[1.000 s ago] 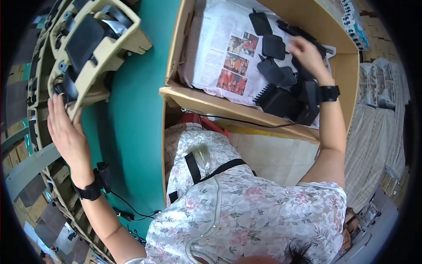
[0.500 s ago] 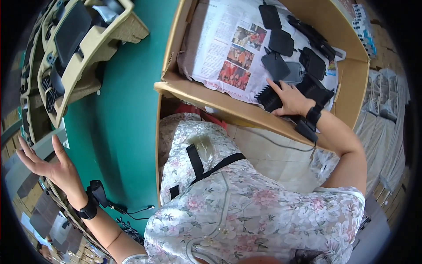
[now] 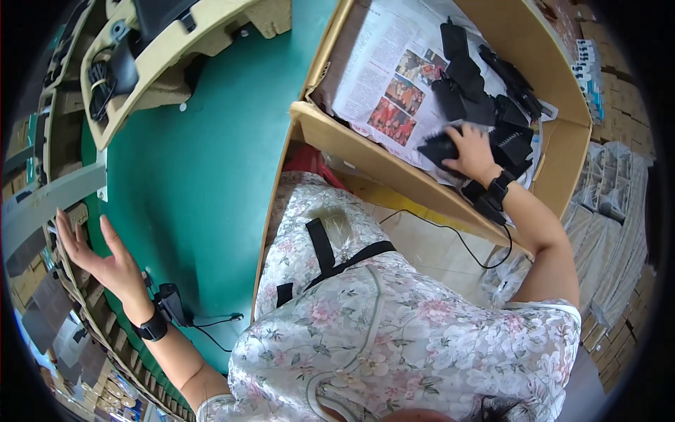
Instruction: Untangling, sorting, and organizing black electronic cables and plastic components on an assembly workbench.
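My right hand (image 3: 474,153) is inside the cardboard box, fingers curled over a black toothed piece (image 3: 437,149) that looks like a comb; motion blurs it. Another black toothed piece (image 3: 512,144) lies just right of that hand. Several flat black pieces (image 3: 464,95) are heaped farther in, on a printed newspaper sheet (image 3: 365,77). Away to the left, my left hand (image 3: 105,260) is raised with fingers spread and nothing in it, near a grey metal bar (image 3: 60,193). Both wrists wear black bands.
The cardboard box (image 3: 373,146) stands at the right of a green tabletop (image 3: 190,183). Moulded pulp trays (image 3: 204,35) with black devices and cables sit at the far left. A black adapter (image 3: 171,304) with its cord lies by my left forearm. Wrapped grey stacks (image 3: 608,211) stand right.
My right hand has closed more over the black toothed piece, which has tilted. My left hand has shifted slightly right. The view has turned, moving the trays and box rightward.
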`<state>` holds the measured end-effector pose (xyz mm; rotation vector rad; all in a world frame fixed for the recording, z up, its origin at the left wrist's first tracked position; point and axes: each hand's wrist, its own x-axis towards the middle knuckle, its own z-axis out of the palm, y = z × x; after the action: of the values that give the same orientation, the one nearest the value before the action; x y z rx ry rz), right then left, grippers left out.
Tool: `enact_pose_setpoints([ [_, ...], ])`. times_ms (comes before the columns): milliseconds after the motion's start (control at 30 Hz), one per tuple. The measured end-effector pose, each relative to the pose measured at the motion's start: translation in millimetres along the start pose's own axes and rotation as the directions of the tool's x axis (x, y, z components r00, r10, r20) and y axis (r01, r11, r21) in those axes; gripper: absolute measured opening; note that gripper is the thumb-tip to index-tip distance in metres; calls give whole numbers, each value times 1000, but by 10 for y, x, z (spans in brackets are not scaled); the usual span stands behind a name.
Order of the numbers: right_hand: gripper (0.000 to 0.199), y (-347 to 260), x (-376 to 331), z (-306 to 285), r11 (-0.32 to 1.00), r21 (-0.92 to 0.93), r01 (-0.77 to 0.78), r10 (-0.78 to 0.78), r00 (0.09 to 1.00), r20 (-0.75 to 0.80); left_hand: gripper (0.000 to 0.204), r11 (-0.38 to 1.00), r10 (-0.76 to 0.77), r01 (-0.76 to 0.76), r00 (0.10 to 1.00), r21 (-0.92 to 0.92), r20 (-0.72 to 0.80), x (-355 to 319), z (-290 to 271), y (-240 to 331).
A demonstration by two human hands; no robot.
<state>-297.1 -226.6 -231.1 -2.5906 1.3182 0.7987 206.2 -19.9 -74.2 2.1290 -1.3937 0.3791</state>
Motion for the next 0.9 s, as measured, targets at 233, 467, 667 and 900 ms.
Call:
enact_pose_setpoints([
  [233,65,-90,261,112,998,-21,-52,56,972,228,53,998,-20,20,1000,-56,-3,-200,75,-58],
  [467,66,72,441,70,999,25,29,-35,954,299,45,999,-13,14,1000,31,-4,-387,37,-137],
  [667,69,302,599,-137,884,464,-54,134,981,-142,44,998,-60,59,998,-25,-28,-538,-84,-314],
  [900,49,173,399,-1449,60,935,349,247,903,-352,49,997,-43,41,999,-66,-17,-821,-67,-268],
])
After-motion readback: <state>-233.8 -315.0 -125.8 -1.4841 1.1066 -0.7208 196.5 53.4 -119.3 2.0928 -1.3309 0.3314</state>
